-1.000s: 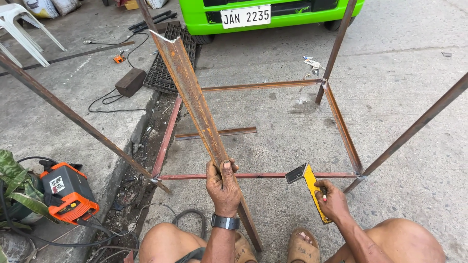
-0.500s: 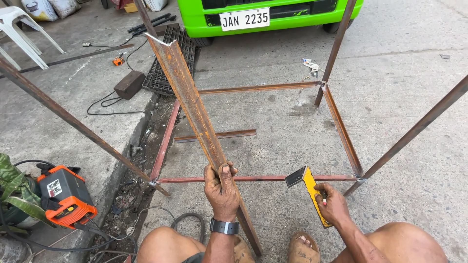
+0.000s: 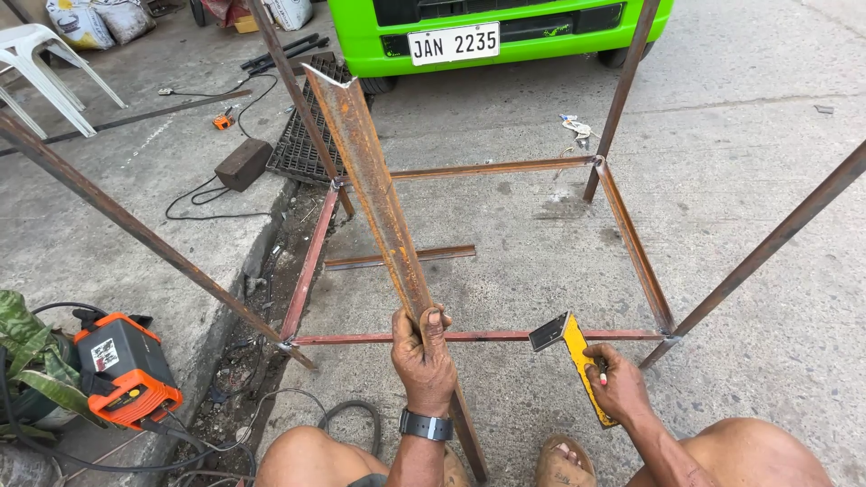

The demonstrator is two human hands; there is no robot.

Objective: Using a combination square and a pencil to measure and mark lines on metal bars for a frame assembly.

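The rusty angle bar (image 3: 374,194) leans up across the square frame (image 3: 631,243), my left hand (image 3: 424,356) clamped around its lower part. My right hand (image 3: 618,388) grips a yellow-handled hammer (image 3: 568,347) just over the near rail. The frame's four rails and uprights look joined already; this rough, flaking bar is still loose.

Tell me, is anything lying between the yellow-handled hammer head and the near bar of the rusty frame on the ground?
Nothing visible is. The hammer, held in the right hand, has its head just over the near bar with no object between. The left hand holds the long angle iron off to the side.
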